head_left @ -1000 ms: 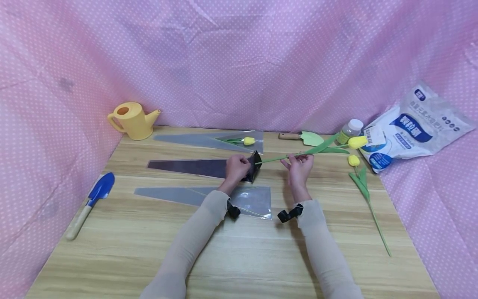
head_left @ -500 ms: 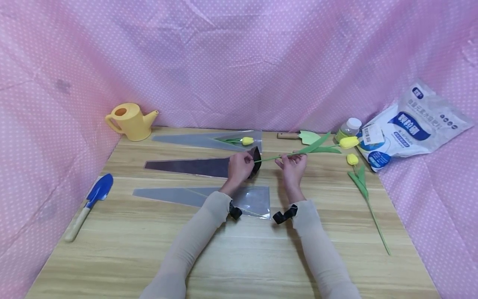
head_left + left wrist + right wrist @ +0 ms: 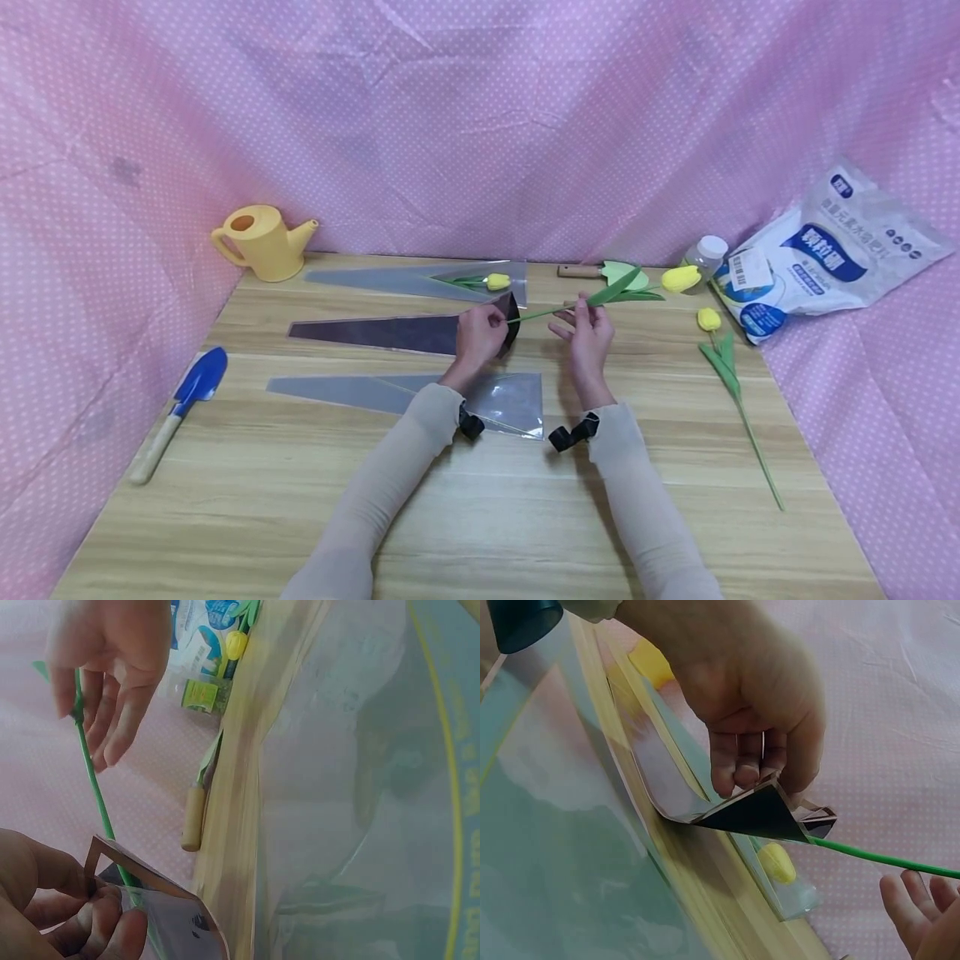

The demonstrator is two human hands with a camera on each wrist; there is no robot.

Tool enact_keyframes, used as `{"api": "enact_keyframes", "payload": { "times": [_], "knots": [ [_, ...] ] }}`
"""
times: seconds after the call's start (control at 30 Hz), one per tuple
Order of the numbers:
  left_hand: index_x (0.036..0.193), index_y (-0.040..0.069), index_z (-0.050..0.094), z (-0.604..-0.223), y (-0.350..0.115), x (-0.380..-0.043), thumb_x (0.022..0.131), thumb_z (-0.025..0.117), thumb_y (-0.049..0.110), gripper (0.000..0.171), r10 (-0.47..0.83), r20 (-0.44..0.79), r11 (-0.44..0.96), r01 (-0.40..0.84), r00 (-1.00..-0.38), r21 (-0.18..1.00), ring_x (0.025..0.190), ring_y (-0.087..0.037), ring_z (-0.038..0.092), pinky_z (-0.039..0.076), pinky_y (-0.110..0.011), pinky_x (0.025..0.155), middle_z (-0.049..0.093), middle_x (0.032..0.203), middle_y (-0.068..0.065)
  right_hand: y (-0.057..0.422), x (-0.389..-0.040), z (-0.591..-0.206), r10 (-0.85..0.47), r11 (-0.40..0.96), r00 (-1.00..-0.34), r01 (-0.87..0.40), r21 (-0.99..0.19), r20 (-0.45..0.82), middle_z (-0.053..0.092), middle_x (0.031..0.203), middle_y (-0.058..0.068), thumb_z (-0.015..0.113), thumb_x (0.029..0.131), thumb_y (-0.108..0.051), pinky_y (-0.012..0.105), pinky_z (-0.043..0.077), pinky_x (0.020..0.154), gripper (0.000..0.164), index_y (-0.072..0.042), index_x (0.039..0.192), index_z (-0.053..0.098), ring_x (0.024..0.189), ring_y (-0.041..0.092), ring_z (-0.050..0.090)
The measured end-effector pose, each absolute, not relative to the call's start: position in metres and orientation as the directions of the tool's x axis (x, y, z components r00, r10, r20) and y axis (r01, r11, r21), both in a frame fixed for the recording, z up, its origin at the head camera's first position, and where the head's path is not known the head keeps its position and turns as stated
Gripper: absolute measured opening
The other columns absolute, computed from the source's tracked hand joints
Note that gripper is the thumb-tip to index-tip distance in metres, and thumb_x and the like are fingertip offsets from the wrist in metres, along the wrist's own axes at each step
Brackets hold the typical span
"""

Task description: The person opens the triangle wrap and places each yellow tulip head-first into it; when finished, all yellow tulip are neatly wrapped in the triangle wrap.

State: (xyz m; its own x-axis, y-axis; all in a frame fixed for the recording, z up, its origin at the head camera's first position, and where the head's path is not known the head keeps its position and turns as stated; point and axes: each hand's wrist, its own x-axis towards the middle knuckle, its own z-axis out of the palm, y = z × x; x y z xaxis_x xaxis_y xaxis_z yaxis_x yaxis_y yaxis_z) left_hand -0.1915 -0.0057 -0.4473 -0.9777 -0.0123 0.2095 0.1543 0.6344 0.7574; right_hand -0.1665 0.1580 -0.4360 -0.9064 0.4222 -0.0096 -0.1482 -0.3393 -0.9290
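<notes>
My left hand [image 3: 480, 333] pinches the mouth edge of a dark tapered flower sleeve [image 3: 375, 333], whose opening gapes to the right. With thumb and fingers my right hand [image 3: 591, 343] holds the green stem of a yellow tulip [image 3: 680, 279], its bloom pointing right and its leaves beyond the fingers. In the left wrist view, the stem [image 3: 96, 787] runs down into the sleeve's mouth and shows through the film. The right wrist view has the sleeve's dark mouth [image 3: 757, 814] lifted under the left hand's fingers. The stem's lower end is hidden in the sleeve.
Behind lies a clear sleeve [image 3: 360, 279] with a tulip inside; another clear sleeve [image 3: 337, 392] lies in front. A second tulip [image 3: 738, 392], fertilizer bag [image 3: 832, 250] and bottle [image 3: 708, 250] are at right. A green trowel [image 3: 581, 272], blue trowel [image 3: 198, 379] and yellow watering can [image 3: 270, 246] stand around.
My right hand has shifted slightly left and the tulip has slid leftward, its stem moving farther into the dark sleeve. The left hand still holds the sleeve's mouth, which is raised slightly.
</notes>
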Motion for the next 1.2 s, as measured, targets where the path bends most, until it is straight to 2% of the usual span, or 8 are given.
{"api": "enact_keyframes", "payload": {
  "times": [0.1,0.23,0.4,0.57,0.73,0.87,0.97,1.2],
  "knots": [
    [0.076,0.010,0.073,-0.447,-0.005,-0.191,0.081,0.064,0.010,0.009,-0.017,0.212,0.642,0.152,-0.977,0.752,0.071,-0.020,0.063,0.049,-0.031,0.063,0.071,0.074,-0.005,0.159,-0.168,-0.439,0.446,-0.354,-0.895,-0.164,-0.921,-0.012,0.064,0.092,0.003,0.050,0.100,-0.016,0.029,0.060,0.064,0.016,-0.007,0.113,0.049,0.079,0.017,0.071],
    [0.077,0.010,0.072,-0.446,-0.003,-0.190,0.080,0.064,0.011,0.009,-0.014,0.231,0.651,0.166,-0.973,0.741,0.069,-0.020,0.064,0.050,-0.032,0.063,0.070,0.073,-0.004,0.158,-0.169,-0.444,0.451,-0.365,-0.892,-0.152,-0.919,-0.031,0.062,0.090,0.002,0.052,0.099,-0.014,0.031,0.060,0.064,0.010,-0.008,0.106,0.048,0.080,0.022,0.072],
    [0.077,0.009,0.072,-0.443,-0.002,-0.188,0.081,0.065,0.010,0.009,0.003,0.271,0.653,0.207,-0.963,0.729,0.067,-0.019,0.064,0.051,-0.032,0.062,0.070,0.071,-0.004,0.155,-0.169,-0.447,0.430,-0.361,-0.902,-0.130,-0.924,-0.041,0.064,0.087,0.005,0.054,0.097,-0.012,0.031,0.060,0.064,0.005,-0.009,0.098,0.050,0.076,0.017,0.072],
    [0.077,0.009,0.073,-0.442,0.000,-0.188,0.081,0.065,0.009,0.009,0.009,0.296,0.661,0.228,-0.955,0.715,0.065,-0.019,0.063,0.050,-0.031,0.061,0.070,0.070,-0.004,0.150,-0.169,-0.447,0.419,-0.361,-0.907,-0.121,-0.925,-0.045,0.066,0.084,0.002,0.057,0.096,-0.010,0.031,0.061,0.066,0.007,-0.006,0.099,0.051,0.077,0.015,0.071],
    [0.078,0.009,0.073,-0.440,0.002,-0.187,0.081,0.064,0.011,0.009,0.008,0.293,0.664,0.224,-0.956,0.713,0.066,-0.019,0.063,0.049,-0.031,0.060,0.070,0.070,-0.004,0.146,-0.169,-0.447,0.383,-0.362,-0.922,-0.090,-0.928,-0.060,0.065,0.092,0.010,0.057,0.095,-0.005,0.032,0.061,0.068,0.011,0.000,0.103,0.052,0.078,0.015,0.071],
    [0.078,0.010,0.073,-0.440,0.002,-0.187,0.081,0.064,0.012,0.009,0.007,0.284,0.666,0.216,-0.959,0.714,0.066,-0.019,0.063,0.049,-0.031,0.060,0.070,0.069,-0.003,0.146,-0.166,-0.445,0.332,-0.326,-0.940,-0.036,-0.945,-0.079,0.061,0.103,0.014,0.056,0.096,-0.009,0.031,0.061,0.073,0.019,0.001,0.112,0.051,0.083,0.015,0.070],
    [0.077,0.010,0.072,-0.440,0.002,-0.187,0.081,0.064,0.011,0.009,0.006,0.284,0.668,0.215,-0.959,0.713,0.066,-0.019,0.063,0.049,-0.030,0.060,0.070,0.069,-0.003,0.150,-0.165,-0.442,0.330,-0.305,-0.941,-0.028,-0.952,-0.078,0.056,0.107,0.009,0.053,0.098,-0.015,0.030,0.060,0.078,0.023,-0.001,0.116,0.048,0.087,0.015,0.068],
    [0.077,0.010,0.072,-0.440,0.000,-0.187,0.081,0.065,0.010,0.009,-0.002,0.294,0.668,0.218,-0.956,0.712,0.065,-0.019,0.063,0.049,-0.031,0.060,0.069,0.070,-0.003,0.160,-0.165,-0.437,0.394,-0.320,-0.917,-0.075,-0.944,-0.061,0.056,0.103,0.004,0.048,0.100,-0.016,0.033,0.060,0.080,0.010,-0.009,0.108,0.049,0.081,0.010,0.069]
  ]
}}
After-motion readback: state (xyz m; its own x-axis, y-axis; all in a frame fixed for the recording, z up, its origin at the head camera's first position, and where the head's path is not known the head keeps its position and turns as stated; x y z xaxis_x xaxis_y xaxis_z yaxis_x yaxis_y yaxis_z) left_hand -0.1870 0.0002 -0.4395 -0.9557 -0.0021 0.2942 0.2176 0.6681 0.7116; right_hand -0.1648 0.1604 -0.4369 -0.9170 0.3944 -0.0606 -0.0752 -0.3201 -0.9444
